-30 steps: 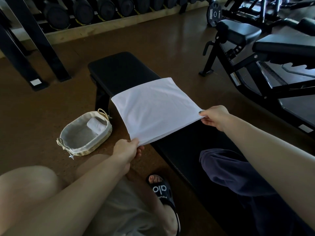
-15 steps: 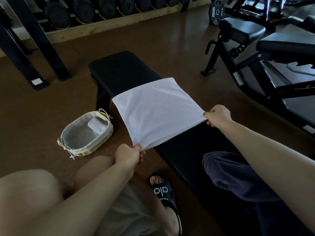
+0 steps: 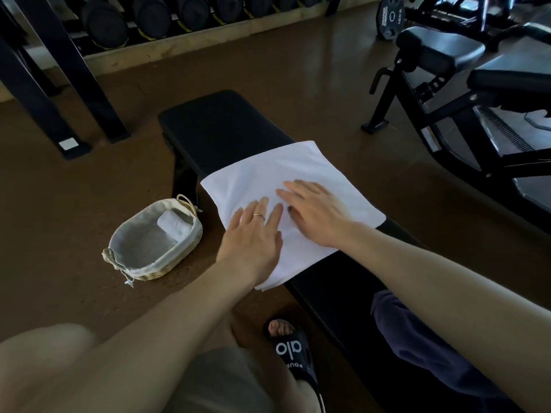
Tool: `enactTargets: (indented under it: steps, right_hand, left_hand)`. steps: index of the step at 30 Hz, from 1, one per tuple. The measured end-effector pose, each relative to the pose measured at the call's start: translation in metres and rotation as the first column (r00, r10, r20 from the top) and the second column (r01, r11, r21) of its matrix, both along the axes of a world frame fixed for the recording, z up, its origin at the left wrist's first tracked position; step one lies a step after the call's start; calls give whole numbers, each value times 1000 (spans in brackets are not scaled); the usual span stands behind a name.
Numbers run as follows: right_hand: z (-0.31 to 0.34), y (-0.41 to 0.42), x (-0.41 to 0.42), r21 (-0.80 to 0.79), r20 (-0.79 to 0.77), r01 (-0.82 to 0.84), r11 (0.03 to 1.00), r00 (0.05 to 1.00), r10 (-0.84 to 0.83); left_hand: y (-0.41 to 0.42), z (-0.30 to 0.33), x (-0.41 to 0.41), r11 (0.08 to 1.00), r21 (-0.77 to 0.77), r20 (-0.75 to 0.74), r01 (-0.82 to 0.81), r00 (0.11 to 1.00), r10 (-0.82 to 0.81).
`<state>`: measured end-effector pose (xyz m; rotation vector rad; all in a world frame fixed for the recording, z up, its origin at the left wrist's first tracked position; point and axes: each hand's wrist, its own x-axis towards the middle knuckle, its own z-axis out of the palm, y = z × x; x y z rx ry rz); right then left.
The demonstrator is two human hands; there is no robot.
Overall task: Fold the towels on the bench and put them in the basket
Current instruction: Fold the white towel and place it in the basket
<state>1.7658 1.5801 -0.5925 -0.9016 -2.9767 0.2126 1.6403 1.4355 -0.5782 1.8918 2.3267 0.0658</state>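
A white towel (image 3: 268, 171), folded into a rough square, lies across the black bench (image 3: 220, 126), its near left corner hanging over the bench's edge. My left hand (image 3: 253, 234) lies flat on the towel's near left part, fingers straight. My right hand (image 3: 316, 213) presses flat on the towel's middle, fingers spread. A wicker basket (image 3: 179, 251) with a grey cloth lining stands on the floor left of the bench and holds one rolled white towel (image 3: 174, 223). A dark blue towel (image 3: 423, 341) lies crumpled on the near end of the bench under my right forearm.
Brown floor surrounds the bench. A dumbbell rack (image 3: 167, 16) with black uprights (image 3: 74, 84) runs along the back left. Another black gym bench and machine frame (image 3: 447, 93) stand to the right. My knees and a sandalled foot (image 3: 292, 350) are at the bottom.
Both hands let go of the towel's near corners and moved onto its top, now lying flat. The towel's near edge has settled onto the bench.
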Motion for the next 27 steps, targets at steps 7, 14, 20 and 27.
enactTargets:
  steps: [7, 14, 20, 27]
  right_hand:
    - [-24, 45, 11, -31, 55, 183, 983, 982, -182]
    - [-17, 58, -43, -3, 61, -10, 1000, 998, 11]
    - [-25, 112, -40, -30, 125, 250, 968, 962, -245]
    - [-18, 121, -70, -57, 101, 34, 998, 994, -28]
  left_hand:
    - [28, -32, -76, 986, -106, 120, -126, 983, 138]
    - [70, -35, -77, 998, -59, 58, -25, 998, 29]
    - [82, -42, -125, 955, -91, 93, -284, 952, 292]
    - [102, -40, -107, 984, -14, 59, -180, 982, 180]
